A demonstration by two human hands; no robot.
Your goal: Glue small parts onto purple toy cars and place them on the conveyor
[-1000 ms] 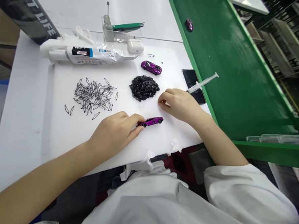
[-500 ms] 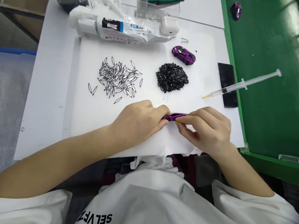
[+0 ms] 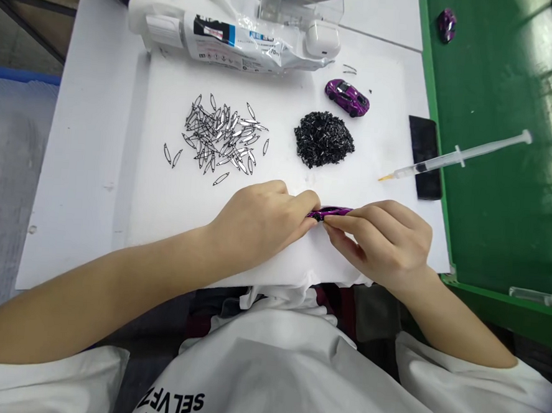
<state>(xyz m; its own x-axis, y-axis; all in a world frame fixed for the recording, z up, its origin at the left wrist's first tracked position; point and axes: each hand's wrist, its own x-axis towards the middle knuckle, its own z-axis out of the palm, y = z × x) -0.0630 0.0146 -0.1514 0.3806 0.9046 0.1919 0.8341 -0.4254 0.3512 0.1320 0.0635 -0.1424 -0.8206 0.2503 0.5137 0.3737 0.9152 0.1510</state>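
A small purple toy car (image 3: 332,212) is held between both hands just above the near edge of the white mat (image 3: 273,256). My left hand (image 3: 261,221) pinches its left end with closed fingers. My right hand (image 3: 381,241) grips its right end, fingers curled over the top. Most of the car is hidden by the fingers. Beyond the hands lie a pile of small black parts (image 3: 324,139) and a scatter of thin leaf-shaped silver parts (image 3: 221,138).
A second purple car (image 3: 347,97) stands behind the black pile. A syringe (image 3: 456,158) lies across a black phone (image 3: 424,156) at the mat's right edge. A glue tube in a bag (image 3: 221,32) and an earbud case (image 3: 322,40) sit at the back. A third car (image 3: 447,22) rests on the green surface.
My right hand came in from beside the black pile and closed on the car's right end. The car was lifted between both hands. The camera tilted down and shifted.
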